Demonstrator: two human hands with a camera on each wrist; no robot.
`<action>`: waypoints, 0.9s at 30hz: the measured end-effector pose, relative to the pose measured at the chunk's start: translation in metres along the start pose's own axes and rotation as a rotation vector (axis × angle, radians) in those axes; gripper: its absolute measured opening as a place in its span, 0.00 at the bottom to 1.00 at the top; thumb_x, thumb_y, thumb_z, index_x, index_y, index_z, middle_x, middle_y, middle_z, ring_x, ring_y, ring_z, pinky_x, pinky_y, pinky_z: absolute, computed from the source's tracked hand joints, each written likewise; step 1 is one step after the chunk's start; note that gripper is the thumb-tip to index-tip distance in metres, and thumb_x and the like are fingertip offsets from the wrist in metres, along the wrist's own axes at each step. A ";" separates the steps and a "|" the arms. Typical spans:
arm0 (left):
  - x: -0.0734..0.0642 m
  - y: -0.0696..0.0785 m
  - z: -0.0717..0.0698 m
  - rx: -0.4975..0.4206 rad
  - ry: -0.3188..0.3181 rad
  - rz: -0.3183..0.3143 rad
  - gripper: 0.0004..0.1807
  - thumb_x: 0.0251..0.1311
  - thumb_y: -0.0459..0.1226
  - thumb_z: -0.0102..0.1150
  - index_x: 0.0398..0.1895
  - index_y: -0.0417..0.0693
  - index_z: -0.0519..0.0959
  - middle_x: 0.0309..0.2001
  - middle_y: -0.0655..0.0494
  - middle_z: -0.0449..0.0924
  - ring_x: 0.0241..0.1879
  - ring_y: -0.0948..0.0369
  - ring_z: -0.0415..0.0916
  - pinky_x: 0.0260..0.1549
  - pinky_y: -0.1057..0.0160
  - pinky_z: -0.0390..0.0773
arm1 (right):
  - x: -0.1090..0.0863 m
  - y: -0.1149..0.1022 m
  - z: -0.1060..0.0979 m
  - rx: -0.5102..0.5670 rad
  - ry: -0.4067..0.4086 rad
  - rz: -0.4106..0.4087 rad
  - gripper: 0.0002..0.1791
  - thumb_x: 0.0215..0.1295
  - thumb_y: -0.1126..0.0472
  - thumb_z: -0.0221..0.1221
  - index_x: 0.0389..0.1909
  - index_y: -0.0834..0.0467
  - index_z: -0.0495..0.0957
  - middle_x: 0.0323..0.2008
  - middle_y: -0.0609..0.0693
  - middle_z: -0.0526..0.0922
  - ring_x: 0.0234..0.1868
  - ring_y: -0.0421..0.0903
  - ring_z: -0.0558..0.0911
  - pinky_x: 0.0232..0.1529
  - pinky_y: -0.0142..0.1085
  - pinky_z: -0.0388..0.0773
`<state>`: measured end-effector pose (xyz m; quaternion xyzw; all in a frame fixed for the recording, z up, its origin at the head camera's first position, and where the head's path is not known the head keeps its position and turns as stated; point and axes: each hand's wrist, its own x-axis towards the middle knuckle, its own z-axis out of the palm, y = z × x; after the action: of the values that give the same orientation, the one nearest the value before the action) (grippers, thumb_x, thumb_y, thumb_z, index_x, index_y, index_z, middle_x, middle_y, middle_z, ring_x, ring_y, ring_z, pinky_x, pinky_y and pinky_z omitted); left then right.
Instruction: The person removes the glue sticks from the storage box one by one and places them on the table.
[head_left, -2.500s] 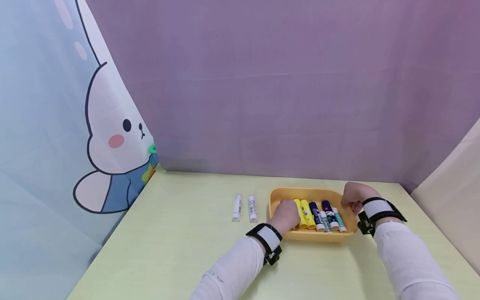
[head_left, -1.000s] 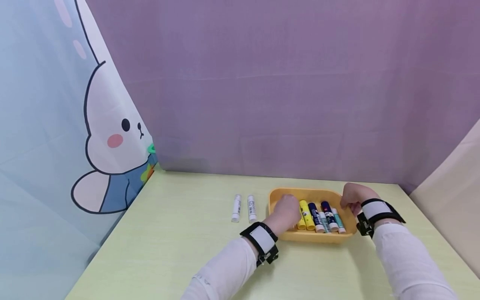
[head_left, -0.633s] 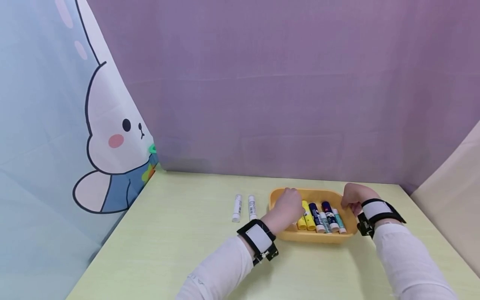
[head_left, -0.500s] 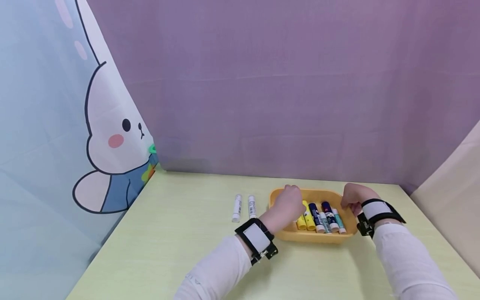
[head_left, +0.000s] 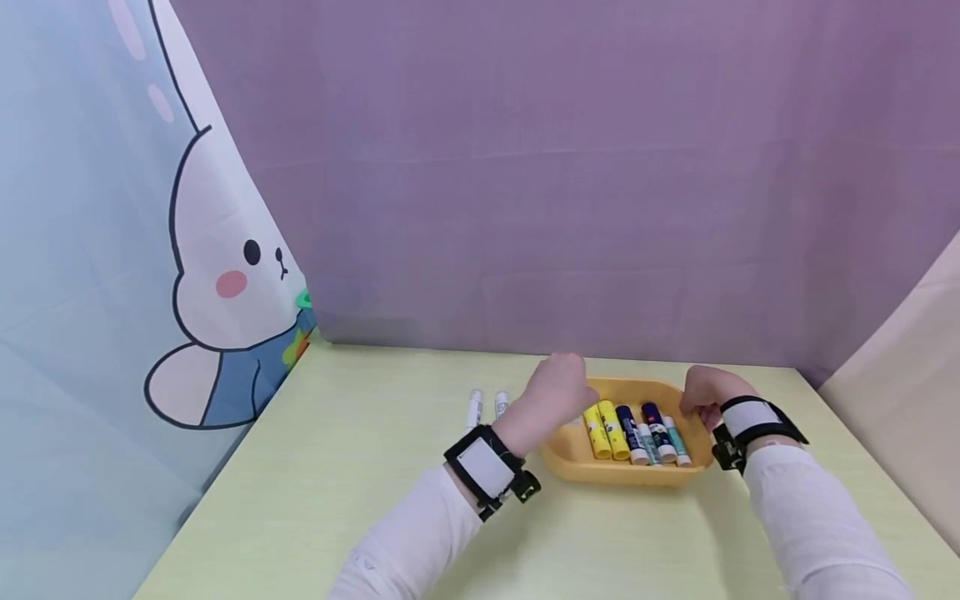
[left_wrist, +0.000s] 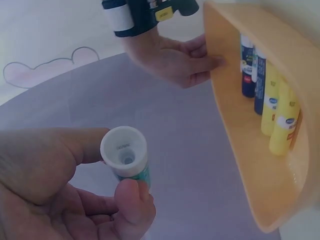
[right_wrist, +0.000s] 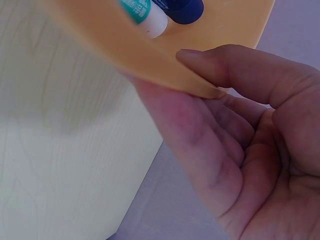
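Note:
My left hand (head_left: 551,396) is raised over the left end of the orange tray (head_left: 600,474). Between thumb and fingers it pinches a glue stick (left_wrist: 127,150) with a white base and a teal label; the hand hides this stick in the head view. My right hand (head_left: 711,392) grips the tray's right rim, thumb on the inner side and fingers outside, as the right wrist view shows. Inside the tray lie two yellow glue sticks (head_left: 615,430), two dark blue glue sticks (head_left: 658,432) and smaller teal ones (head_left: 678,442), side by side.
Two white glue sticks (head_left: 475,408) lie on the pale table (head_left: 322,467) left of the tray, partly behind my left hand and wrist strap. A purple curtain (head_left: 525,183) hangs behind the table, and a cloth with a cartoon rabbit (head_left: 232,308) covers the left side.
My left hand has risen out of the tray's left part and moved left with the glue stick, baring the yellow sticks. My right hand has stayed on the rim.

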<state>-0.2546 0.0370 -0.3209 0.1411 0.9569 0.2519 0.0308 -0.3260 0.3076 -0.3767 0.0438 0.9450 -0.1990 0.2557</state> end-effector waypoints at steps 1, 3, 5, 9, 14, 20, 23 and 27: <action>-0.001 -0.002 -0.003 -0.023 0.004 0.007 0.18 0.56 0.40 0.62 0.13 0.47 0.69 0.12 0.60 0.65 0.10 0.66 0.65 0.09 0.72 0.64 | 0.000 0.000 0.000 -0.003 0.002 -0.001 0.04 0.53 0.69 0.58 0.26 0.68 0.78 0.16 0.50 0.74 0.17 0.42 0.78 0.27 0.36 0.82; -0.003 -0.007 -0.010 -0.045 0.016 0.024 0.22 0.55 0.38 0.61 0.08 0.49 0.64 0.09 0.61 0.60 0.08 0.67 0.62 0.08 0.72 0.61 | -0.003 -0.003 0.000 -0.006 0.002 0.001 0.04 0.53 0.69 0.58 0.26 0.68 0.78 0.16 0.50 0.73 0.16 0.42 0.77 0.27 0.36 0.82; -0.003 -0.011 -0.014 -0.061 0.024 0.036 0.24 0.54 0.37 0.61 0.07 0.50 0.61 0.08 0.62 0.55 0.07 0.67 0.59 0.08 0.72 0.59 | -0.006 -0.005 0.001 -0.009 0.004 0.000 0.04 0.53 0.69 0.58 0.26 0.68 0.78 0.15 0.49 0.72 0.16 0.41 0.76 0.26 0.35 0.81; -0.003 -0.020 -0.022 -0.053 0.058 0.058 0.18 0.54 0.38 0.61 0.13 0.49 0.64 0.13 0.60 0.60 0.09 0.67 0.59 0.10 0.72 0.60 | -0.008 -0.007 0.000 -0.012 0.010 0.005 0.04 0.54 0.69 0.58 0.26 0.68 0.79 0.15 0.49 0.72 0.16 0.41 0.77 0.27 0.35 0.82; -0.006 -0.031 -0.031 -0.038 0.102 0.066 0.09 0.53 0.37 0.61 0.24 0.45 0.71 0.25 0.54 0.70 0.14 0.65 0.64 0.13 0.70 0.66 | -0.009 -0.007 -0.001 -0.015 0.014 0.009 0.05 0.54 0.68 0.59 0.27 0.68 0.78 0.15 0.49 0.72 0.16 0.42 0.77 0.27 0.36 0.82; -0.012 -0.045 -0.044 -0.059 0.108 0.026 0.09 0.53 0.38 0.61 0.29 0.43 0.71 0.24 0.53 0.69 0.16 0.64 0.65 0.13 0.70 0.65 | -0.009 -0.008 0.000 -0.021 0.018 0.010 0.04 0.54 0.69 0.59 0.26 0.68 0.78 0.15 0.49 0.71 0.16 0.41 0.77 0.26 0.35 0.81; -0.014 -0.053 -0.050 -0.082 0.112 0.015 0.09 0.53 0.37 0.60 0.31 0.43 0.71 0.25 0.53 0.69 0.17 0.63 0.67 0.14 0.70 0.67 | -0.010 -0.008 0.000 -0.016 0.019 0.015 0.04 0.53 0.69 0.59 0.26 0.68 0.78 0.15 0.49 0.72 0.16 0.41 0.77 0.25 0.34 0.81; -0.016 -0.067 -0.054 -0.084 0.135 0.009 0.10 0.52 0.37 0.60 0.34 0.41 0.73 0.28 0.52 0.72 0.21 0.62 0.69 0.18 0.68 0.71 | -0.009 -0.008 0.001 0.003 0.016 0.024 0.04 0.52 0.70 0.59 0.27 0.68 0.78 0.17 0.51 0.74 0.17 0.43 0.78 0.26 0.35 0.81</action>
<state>-0.2632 -0.0492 -0.3068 0.1268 0.9447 0.3011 -0.0291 -0.3198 0.2999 -0.3700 0.0571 0.9462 -0.1970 0.2503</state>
